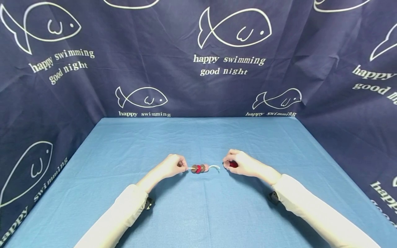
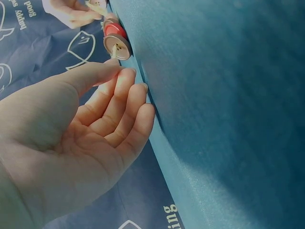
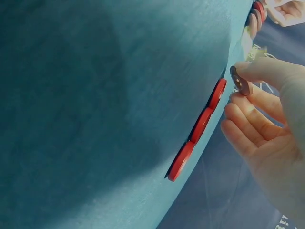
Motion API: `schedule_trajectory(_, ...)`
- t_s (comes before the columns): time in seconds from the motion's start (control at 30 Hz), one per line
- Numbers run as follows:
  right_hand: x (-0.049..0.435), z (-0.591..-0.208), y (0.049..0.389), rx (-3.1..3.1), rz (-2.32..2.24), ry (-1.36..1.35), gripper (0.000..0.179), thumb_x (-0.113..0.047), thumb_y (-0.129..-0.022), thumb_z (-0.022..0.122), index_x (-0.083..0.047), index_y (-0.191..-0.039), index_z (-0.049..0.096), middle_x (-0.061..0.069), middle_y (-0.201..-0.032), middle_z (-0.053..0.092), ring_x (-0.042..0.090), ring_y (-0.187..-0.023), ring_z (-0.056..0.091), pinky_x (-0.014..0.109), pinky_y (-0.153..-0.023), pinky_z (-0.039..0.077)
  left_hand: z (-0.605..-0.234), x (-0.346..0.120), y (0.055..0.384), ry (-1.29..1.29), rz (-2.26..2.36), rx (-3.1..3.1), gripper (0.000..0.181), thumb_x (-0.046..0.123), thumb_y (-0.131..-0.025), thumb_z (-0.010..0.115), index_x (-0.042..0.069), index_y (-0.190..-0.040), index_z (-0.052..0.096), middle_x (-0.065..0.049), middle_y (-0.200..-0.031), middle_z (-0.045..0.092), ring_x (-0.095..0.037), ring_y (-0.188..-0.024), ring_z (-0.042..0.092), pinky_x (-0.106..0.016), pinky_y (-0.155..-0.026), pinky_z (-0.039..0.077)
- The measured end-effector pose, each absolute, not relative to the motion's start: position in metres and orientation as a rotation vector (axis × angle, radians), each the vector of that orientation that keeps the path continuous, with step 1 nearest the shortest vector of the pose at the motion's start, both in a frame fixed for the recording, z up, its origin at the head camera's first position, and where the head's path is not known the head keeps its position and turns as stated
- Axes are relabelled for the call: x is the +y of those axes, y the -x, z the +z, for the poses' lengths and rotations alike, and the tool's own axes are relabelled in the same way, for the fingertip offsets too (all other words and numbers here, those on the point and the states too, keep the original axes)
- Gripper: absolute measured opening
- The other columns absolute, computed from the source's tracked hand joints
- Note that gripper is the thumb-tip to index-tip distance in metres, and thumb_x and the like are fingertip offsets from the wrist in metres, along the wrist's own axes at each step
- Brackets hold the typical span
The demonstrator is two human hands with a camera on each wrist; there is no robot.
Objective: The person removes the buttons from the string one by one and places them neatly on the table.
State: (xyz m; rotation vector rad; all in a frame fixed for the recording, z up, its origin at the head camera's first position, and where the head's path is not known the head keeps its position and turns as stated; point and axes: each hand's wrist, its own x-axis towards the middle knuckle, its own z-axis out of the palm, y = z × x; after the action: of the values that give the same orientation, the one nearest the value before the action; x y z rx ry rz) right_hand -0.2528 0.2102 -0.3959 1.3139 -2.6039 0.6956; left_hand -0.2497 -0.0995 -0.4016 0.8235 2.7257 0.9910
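Note:
My left hand [image 1: 173,165] pinches one end of a white cord [image 1: 214,166] between thumb and fingertips. Several large buttons are threaded along that cord: a brown button [image 2: 117,46] nearest the fingers, then a red button [image 1: 198,169], another brown one and a pink one [image 1: 206,167]. The cord's loose far end curves toward my right hand [image 1: 243,163]. Between thumb and forefinger, that hand holds a dark brown button [image 3: 240,82] on edge, its holes showing in the right wrist view. Just below it, red buttons [image 3: 201,125] lie in a row on the cloth.
A blue cloth [image 1: 198,213] covers the table. Dark blue curtains [image 1: 173,51] with white fish prints and lettering hang behind it and along both sides. A small dark device [image 1: 149,203] sits at the left wrist, and another [image 1: 274,197] at the right.

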Motion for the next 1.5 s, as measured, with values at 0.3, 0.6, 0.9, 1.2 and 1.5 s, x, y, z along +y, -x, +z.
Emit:
schedule_trajectory(0.3, 0.212, -0.395, 0.253, -2.511, 0.679, -1.304, 0.013, 0.0, -0.077, 0.07, -0.003, -0.089, 0.067, 0.004, -0.08, 0.057, 0.015, -0.073, 0.055, 0.026, -0.068, 0.046, -0.401, -0.1, 0.25, -0.837, 0.992, 2.738, 0.008, 0.008, -0.083, 0.066, 0.008, -0.075, 0.066, 0.001, -0.065, 0.065, -0.002, -0.053, 0.052, -0.018, -0.053, 0.045)
schedule_trajectory(0.6, 0.214, -0.394, 0.253, -2.506, 0.658, -1.297, 0.017, 0.0, -0.078, 0.069, 0.0, -0.094, 0.067, 0.005, -0.087, 0.061, 0.014, -0.079, 0.059, 0.031, -0.073, 0.05, -0.401, -0.1, 0.251, -0.829, 0.985, 2.735, 0.008, 0.008, -0.083, 0.066, 0.008, -0.076, 0.066, 0.001, -0.066, 0.065, -0.003, -0.054, 0.053, -0.019, -0.055, 0.045)
schedule_trajectory(0.9, 0.217, -0.397, 0.253, -2.475, 0.661, -1.288, 0.021, 0.001, -0.077, 0.068, 0.004, -0.098, 0.065, 0.008, -0.088, 0.061, 0.015, -0.08, 0.061, 0.034, -0.076, 0.05, -0.401, -0.1, 0.251, -0.835, 0.991, 2.733, 0.007, 0.007, -0.083, 0.066, 0.008, -0.076, 0.066, 0.0, -0.066, 0.065, -0.003, -0.053, 0.053, -0.018, -0.054, 0.045)
schedule_trajectory(1.2, 0.219, -0.396, 0.252, -2.52, 0.653, -1.246, 0.017, -0.004, -0.079, 0.069, 0.0, -0.096, 0.067, 0.005, -0.088, 0.061, 0.015, -0.082, 0.059, 0.034, -0.077, 0.049, -0.402, -0.101, 0.251, -0.839, 0.975, 2.738, 0.008, 0.008, -0.083, 0.066, 0.008, -0.076, 0.065, 0.001, -0.066, 0.065, -0.003, -0.054, 0.053, -0.018, -0.055, 0.046)
schedule_trajectory(1.5, 0.222, -0.397, 0.252, -2.501, 0.649, -1.262, 0.019, -0.002, -0.077, 0.07, 0.0, -0.095, 0.067, 0.004, -0.086, 0.062, 0.016, -0.081, 0.059, 0.033, -0.076, 0.049, -0.403, -0.101, 0.252, -0.847, 0.968, 2.736, 0.008, 0.008, -0.084, 0.065, 0.008, -0.076, 0.066, 0.002, -0.066, 0.065, -0.004, -0.055, 0.053, -0.019, -0.055, 0.046)
